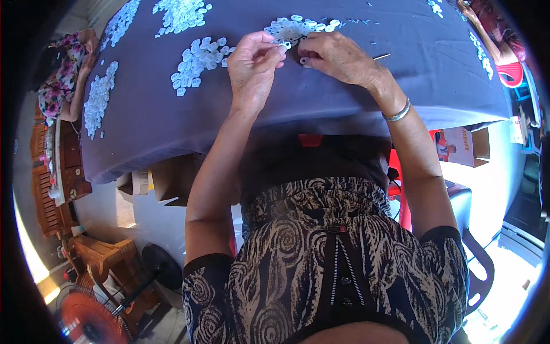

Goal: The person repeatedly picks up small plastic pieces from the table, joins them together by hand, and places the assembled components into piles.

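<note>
My left hand (250, 71) is closed in a pinch over the table. Between its thumb and fingertips sits a small white oval plastic piece (287, 45) with a dark hole. Close beside it, my right hand (342, 58) has its fingers curled together, with another small white piece (304, 61) at the fingertips. Just beyond both hands lies a pile of white oval pieces (293, 26). A second pile of these pieces (197, 60) is left of my left hand. Right of my right hand is a thin tan stick-like thing (382, 56).
Small dark bits (358, 22) are scattered on the dark tablecloth (189, 129). More white piles (182, 14) stand at the far left. One person (60, 74) sits at the left edge, another (504, 40) at the far right. A fan (91, 315) stands at lower left.
</note>
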Motion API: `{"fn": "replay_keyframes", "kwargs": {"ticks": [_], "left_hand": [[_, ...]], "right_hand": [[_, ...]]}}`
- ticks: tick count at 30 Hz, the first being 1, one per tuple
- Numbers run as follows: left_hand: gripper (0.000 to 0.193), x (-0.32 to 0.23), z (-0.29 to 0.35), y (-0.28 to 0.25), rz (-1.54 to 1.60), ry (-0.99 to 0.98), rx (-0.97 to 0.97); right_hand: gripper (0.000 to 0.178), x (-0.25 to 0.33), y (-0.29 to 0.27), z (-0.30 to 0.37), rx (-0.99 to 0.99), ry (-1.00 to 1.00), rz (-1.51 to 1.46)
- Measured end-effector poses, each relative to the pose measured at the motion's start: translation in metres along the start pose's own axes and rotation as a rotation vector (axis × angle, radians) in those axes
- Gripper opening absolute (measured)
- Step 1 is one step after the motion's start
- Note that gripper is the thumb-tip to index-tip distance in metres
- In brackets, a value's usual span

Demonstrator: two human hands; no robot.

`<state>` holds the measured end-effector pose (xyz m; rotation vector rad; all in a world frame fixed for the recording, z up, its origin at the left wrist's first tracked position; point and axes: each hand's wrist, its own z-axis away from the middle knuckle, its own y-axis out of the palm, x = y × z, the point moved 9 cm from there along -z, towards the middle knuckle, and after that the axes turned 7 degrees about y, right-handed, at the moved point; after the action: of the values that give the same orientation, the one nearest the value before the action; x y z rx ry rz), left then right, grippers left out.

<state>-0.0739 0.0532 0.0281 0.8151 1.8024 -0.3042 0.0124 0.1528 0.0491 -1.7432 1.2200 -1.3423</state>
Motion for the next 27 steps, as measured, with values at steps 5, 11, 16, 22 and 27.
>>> {"fn": "replay_keyframes", "kwargs": {"ticks": [5, 11, 16, 22, 27], "left_hand": [[0.022, -0.001, 0.000, -0.001, -0.004, 0.000, -0.007], [0.021, -0.003, 0.000, -0.001, -0.001, -0.003, -0.016], [0.020, -0.001, 0.000, 0.000, -0.015, -0.012, -0.014], [0.020, -0.001, 0.001, -0.003, -0.014, -0.006, -0.018], [0.019, -0.004, -0.002, -0.006, -0.048, 0.002, -0.013]], "right_hand": [[0.015, 0.005, 0.000, 0.000, -0.025, -0.011, 0.010], [0.014, 0.001, -0.005, -0.001, -0.070, 0.025, 0.078], [0.015, 0.001, 0.000, -0.002, -0.154, -0.001, 0.108], [0.024, 0.013, 0.009, -0.004, -0.072, 0.049, 0.027], [0.020, 0.008, -0.004, -0.005, -0.093, 0.086, -0.096]]}}
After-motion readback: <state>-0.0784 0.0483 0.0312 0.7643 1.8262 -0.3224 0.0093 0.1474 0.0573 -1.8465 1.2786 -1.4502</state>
